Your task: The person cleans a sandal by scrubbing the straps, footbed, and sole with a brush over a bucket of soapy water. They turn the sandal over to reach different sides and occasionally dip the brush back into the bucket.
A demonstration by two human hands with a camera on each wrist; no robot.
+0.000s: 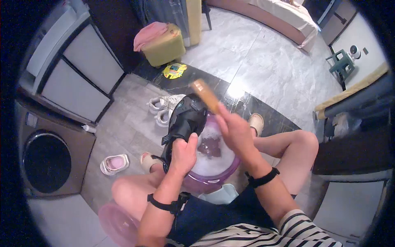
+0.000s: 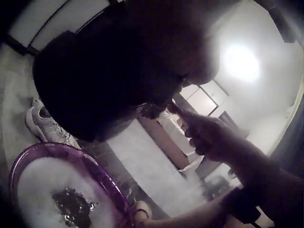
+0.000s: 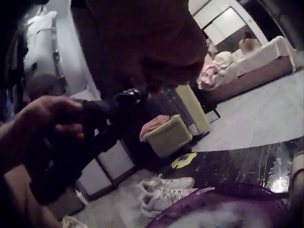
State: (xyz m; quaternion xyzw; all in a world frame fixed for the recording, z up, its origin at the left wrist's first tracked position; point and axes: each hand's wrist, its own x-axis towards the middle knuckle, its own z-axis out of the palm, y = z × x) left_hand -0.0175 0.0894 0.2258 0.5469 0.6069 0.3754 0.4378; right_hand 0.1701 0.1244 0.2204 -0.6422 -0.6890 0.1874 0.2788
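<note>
My left hand [image 1: 183, 155] grips a dark strap-like part of a black item with straps [image 1: 190, 112], held up over the left side of a purple basin [image 1: 207, 186]. Its exact kind cannot be told; it is a large dark shape in the left wrist view. Pinched in my right hand [image 1: 237, 131] is a brush with a wooden handle [image 1: 205, 94], raised beside the black item; short bristles show dimly in the left wrist view. White suds [image 1: 210, 166] and darker water fill the basin between my knees.
White sneakers [image 3: 164, 194] stand just beyond the basin. A pale blue container [image 1: 222, 194] sits at its near side, a pink basin [image 1: 119, 222] by my left leg. A loose slipper [image 1: 115, 164], a washing machine [image 1: 49, 162] and a yellow-green stool [image 1: 163, 47] are farther out.
</note>
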